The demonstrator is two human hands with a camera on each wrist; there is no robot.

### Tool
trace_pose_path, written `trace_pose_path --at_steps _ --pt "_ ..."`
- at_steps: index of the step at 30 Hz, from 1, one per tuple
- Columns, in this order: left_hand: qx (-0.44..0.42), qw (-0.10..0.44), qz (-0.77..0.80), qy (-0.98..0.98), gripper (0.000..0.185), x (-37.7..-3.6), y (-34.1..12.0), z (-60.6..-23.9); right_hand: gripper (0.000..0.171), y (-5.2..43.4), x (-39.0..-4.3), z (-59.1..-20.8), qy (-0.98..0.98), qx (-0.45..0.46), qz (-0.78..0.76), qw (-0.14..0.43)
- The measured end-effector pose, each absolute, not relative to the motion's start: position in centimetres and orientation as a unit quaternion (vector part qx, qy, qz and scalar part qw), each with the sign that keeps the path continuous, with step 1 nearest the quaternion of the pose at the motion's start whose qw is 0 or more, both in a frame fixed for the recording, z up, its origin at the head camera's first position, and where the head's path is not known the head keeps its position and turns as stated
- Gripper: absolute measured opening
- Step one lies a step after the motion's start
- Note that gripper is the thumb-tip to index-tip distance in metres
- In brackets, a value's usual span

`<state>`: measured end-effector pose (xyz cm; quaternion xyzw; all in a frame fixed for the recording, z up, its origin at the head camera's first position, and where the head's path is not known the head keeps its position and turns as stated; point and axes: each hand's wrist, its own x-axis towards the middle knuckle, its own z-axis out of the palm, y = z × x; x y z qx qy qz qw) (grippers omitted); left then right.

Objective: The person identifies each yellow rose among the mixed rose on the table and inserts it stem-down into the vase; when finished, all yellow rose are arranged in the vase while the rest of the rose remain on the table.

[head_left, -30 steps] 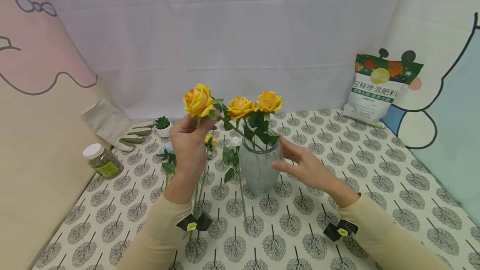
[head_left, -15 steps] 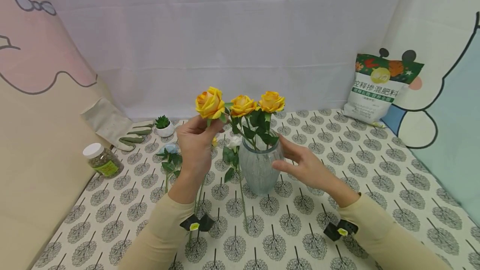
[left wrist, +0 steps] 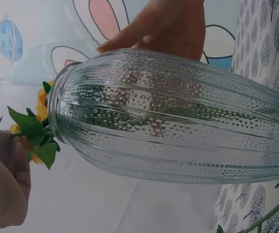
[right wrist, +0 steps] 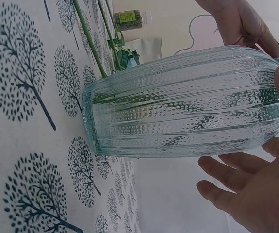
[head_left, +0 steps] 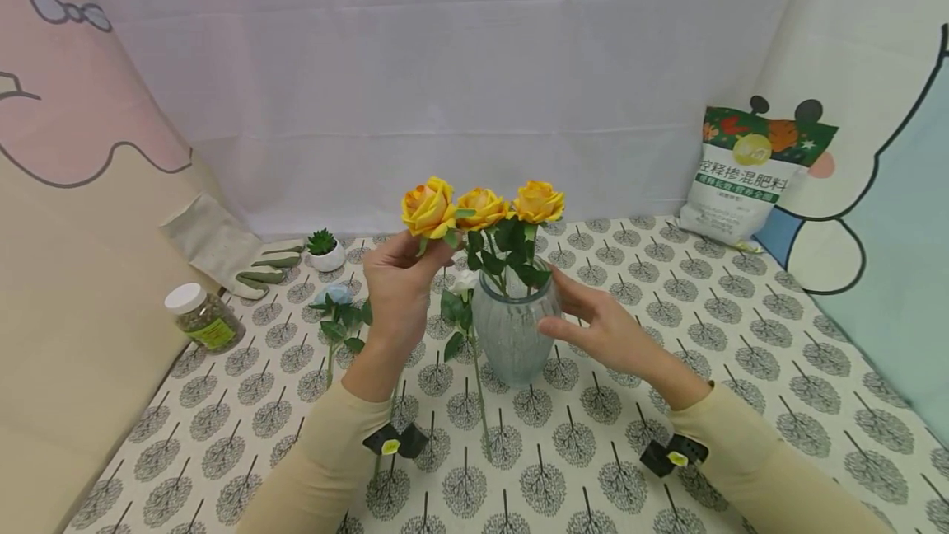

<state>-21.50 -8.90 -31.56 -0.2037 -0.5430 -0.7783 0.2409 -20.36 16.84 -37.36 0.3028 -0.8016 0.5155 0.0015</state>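
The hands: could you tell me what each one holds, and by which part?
The left hand pinches a yellow rose just below its bloom. The right hand rests open against the vase.

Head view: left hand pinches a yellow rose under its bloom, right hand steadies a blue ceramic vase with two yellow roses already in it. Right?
Not quite: the vase is clear ribbed glass, not blue ceramic; both wrist views show straight through it. The rest holds: the left hand pinches the yellow rose under its bloom, and the right hand steadies the vase with two roses in it.
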Motion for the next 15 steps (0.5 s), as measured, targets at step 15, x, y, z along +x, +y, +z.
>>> trace_pose_path --at_steps 15 --pt "-0.201 0.207 -0.760 -0.582 0.030 -21.34 -7.96 -32.33 0.083 16.82 -20.42 -37.47 -0.801 0.307 0.514 0.005"
